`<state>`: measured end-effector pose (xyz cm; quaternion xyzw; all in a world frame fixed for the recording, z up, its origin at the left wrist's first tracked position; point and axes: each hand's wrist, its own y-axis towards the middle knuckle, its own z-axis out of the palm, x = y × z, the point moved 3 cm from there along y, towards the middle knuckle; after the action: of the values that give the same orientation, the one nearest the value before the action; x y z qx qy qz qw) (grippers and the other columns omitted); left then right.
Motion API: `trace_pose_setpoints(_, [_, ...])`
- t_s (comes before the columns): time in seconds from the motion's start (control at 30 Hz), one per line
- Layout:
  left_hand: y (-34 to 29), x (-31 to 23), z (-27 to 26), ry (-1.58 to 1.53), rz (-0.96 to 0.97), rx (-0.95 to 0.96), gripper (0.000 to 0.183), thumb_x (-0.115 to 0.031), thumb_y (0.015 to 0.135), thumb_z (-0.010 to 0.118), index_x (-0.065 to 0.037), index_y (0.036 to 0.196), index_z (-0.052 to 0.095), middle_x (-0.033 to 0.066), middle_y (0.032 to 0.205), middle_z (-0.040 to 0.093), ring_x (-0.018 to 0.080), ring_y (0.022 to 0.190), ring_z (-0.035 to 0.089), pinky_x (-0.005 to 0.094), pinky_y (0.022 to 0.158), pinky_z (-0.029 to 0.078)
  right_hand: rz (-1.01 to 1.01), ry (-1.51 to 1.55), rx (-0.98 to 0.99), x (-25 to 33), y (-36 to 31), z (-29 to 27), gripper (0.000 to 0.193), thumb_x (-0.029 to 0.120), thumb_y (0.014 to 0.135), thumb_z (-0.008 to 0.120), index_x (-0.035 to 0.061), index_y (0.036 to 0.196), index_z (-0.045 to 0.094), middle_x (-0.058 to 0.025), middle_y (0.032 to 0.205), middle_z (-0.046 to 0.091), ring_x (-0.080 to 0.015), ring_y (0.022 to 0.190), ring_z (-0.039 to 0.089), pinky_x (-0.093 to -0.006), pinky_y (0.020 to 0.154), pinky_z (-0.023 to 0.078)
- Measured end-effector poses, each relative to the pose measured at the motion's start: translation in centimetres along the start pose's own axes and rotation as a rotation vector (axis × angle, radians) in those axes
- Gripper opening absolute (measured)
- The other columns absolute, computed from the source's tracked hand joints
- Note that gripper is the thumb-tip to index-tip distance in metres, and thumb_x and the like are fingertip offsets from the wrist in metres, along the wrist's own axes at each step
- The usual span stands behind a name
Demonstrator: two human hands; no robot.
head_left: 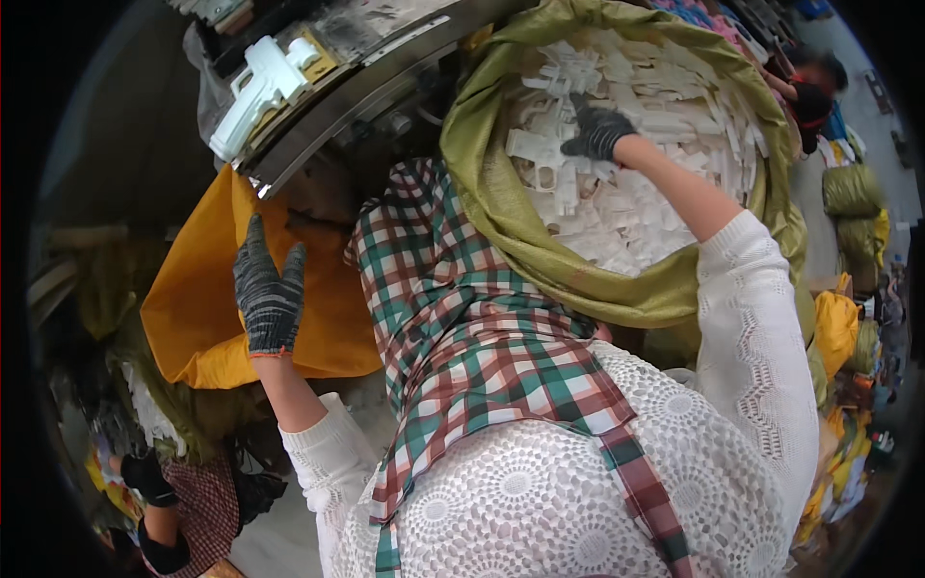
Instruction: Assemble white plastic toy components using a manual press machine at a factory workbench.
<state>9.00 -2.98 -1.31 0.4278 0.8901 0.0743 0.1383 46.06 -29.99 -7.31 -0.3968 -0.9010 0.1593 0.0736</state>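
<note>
My left hand [268, 294], in a grey knit glove, is spread flat with fingers apart over an orange-yellow sack [193, 318] and holds nothing. My right hand [597, 130], in a dark glove, reaches into a wide olive-green sack [501, 212] heaped with white plastic parts [655, 202]. Its fingers curl down onto the parts at the top of the heap, beside a pistol-shaped white piece [544, 164]. A checked scarf [462, 328] and my white lace sleeves fill the lower middle.
A metal machine [366, 77] stands at the upper left with a white pistol-shaped moulding [260, 87] on it. Another person's dark-gloved hands [149, 477] show at the lower left, and a second person [809, 91] at the upper right. Filled yellow and green sacks [848, 308] line the right.
</note>
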Motion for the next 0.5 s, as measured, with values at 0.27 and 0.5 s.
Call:
trace_pose_setpoints(0.27, [-0.6,-7.2,1.5,-0.363,0.293,0.165,0.063,-0.013,0.078,0.065,-0.002,0.132,0.036,0.0192,0.123,0.049,0.0295,0.116,0.047,0.0358,0.097,0.038,-0.346,0.266,-0.286,6.5,-3.2,-4.4,0.036,0.029,0.073,0.064,0.0049,0.1,0.062,-0.018,0.091,0.063,-0.0311,0.08,0.062,-0.0357,0.072,0.049])
trace_pose_setpoints(0.5, [-1.0,-13.4,2.8,-1.024,0.206,0.285,0.065,-0.016,0.07,0.072,-0.001,0.127,0.042,0.0192,0.116,0.052,0.0326,0.105,0.052,0.037,0.093,0.04,-1.083,0.238,-0.757,15.7,-10.7,-8.5,0.015,0.012,0.068,0.058,0.0078,0.082,0.061,-0.0091,0.077,0.059,-0.0266,0.076,0.06,-0.0359,0.066,0.049])
